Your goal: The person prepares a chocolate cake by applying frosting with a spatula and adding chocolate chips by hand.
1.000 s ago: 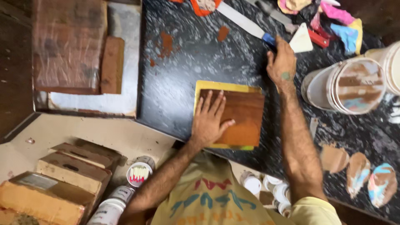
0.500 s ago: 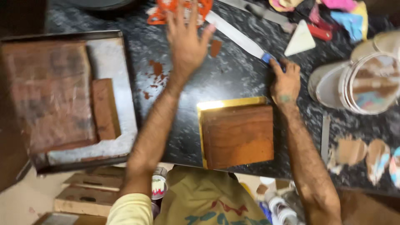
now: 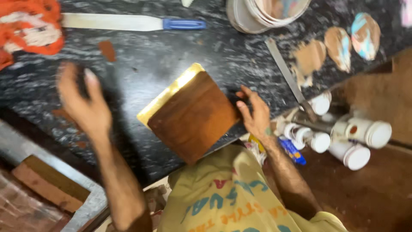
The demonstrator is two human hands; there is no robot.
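Your right hand point(image 3: 254, 112) is at the right-hand corner of the square wooden block point(image 3: 193, 116), fingers loosely curled with the tips touching its edge; whether they truly grip it cannot be told from this view. The block lies flat on the black speckled countertop point(image 3: 171, 56), turned corner-on toward your body, its brown face up and a yellow edge point(image 3: 168, 92) showing along the far-left side; its near corner reaches the counter's front edge. Your left hand point(image 3: 83, 105) is raised above the counter well to the left of the block, blurred, fingers spread apart and holding nothing. Beyond it lies a long flat blade with a blue handle point(image 3: 128, 22), and an orange-and-white smeared object point(image 3: 28, 28) sits at the far-left corner. A narrow metal spatula point(image 3: 287, 77) lies to the right of the block, near brown paste patches point(image 3: 311, 58). White jars point(image 3: 365, 133) stand below the counter edge. A metal tray point(image 3: 88, 202) holding brown slabs point(image 3: 51, 184) sits at lower left.
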